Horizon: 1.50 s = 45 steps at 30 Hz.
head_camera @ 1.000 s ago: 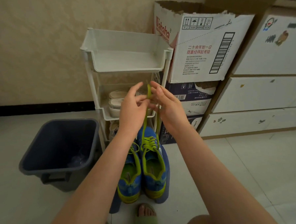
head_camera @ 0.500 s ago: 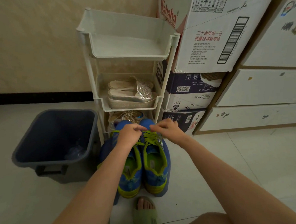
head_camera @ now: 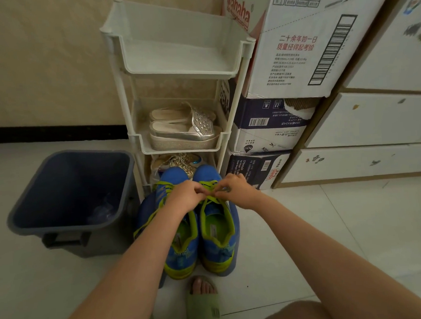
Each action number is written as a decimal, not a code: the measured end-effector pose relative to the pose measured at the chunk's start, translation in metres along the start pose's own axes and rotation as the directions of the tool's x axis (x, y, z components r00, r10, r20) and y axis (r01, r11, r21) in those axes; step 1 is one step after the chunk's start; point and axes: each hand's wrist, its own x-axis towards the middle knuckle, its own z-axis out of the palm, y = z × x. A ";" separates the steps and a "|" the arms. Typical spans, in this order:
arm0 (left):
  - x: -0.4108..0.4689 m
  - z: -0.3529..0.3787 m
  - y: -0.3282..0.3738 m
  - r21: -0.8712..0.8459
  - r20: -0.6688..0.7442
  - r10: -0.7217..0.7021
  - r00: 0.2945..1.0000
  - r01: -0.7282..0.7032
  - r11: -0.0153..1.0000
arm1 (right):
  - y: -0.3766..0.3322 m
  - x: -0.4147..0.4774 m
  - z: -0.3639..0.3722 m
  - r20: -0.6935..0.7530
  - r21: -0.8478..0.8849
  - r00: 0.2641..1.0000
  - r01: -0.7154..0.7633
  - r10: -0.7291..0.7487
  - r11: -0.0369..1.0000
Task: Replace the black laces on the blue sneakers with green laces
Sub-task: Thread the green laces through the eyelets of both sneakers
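Note:
Two blue sneakers with yellow-green trim stand side by side on the floor, toes pointing away from me. The right sneaker (head_camera: 218, 232) carries a green lace (head_camera: 209, 185) across its eyelets. The left sneaker (head_camera: 182, 248) also shows green lacing, partly hidden by my left forearm. Over the right sneaker's lacing, my left hand (head_camera: 186, 197) and my right hand (head_camera: 235, 189) each pinch the green lace, fingers curled and nearly touching. No black laces show.
A dark blue bin (head_camera: 70, 198) stands on the floor to the left. Just behind the sneakers is a white tiered rack (head_camera: 183, 70) with silver and gold shoes. Stacked cardboard boxes (head_camera: 296, 52) and white drawers (head_camera: 373, 121) lie to the right. My sandalled foot (head_camera: 203, 303) is below.
Both hands dropped from chest height, where they held the lace ends up, down onto the right sneaker. The view tilted down and moved closer.

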 end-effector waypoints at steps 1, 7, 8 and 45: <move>0.000 0.000 0.000 0.003 0.007 0.003 1.000 -0.003 1.000 | -0.001 0.002 0.001 -0.005 -0.011 1.000 -0.008 0.008 1.000; -0.001 0.000 -0.002 -0.019 0.000 0.000 1.000 0.000 1.000 | -0.001 0.008 0.000 0.001 0.212 1.000 0.026 -0.026 0.977; -0.001 0.000 -0.001 -0.021 -0.003 0.003 1.000 -0.003 1.000 | 0.001 0.008 0.001 0.009 0.268 1.000 0.008 -0.010 0.963; 0.020 0.001 -0.005 0.177 -0.056 0.056 0.997 -0.045 0.983 | 0.015 0.012 0.002 0.042 0.588 0.991 -0.127 0.127 0.799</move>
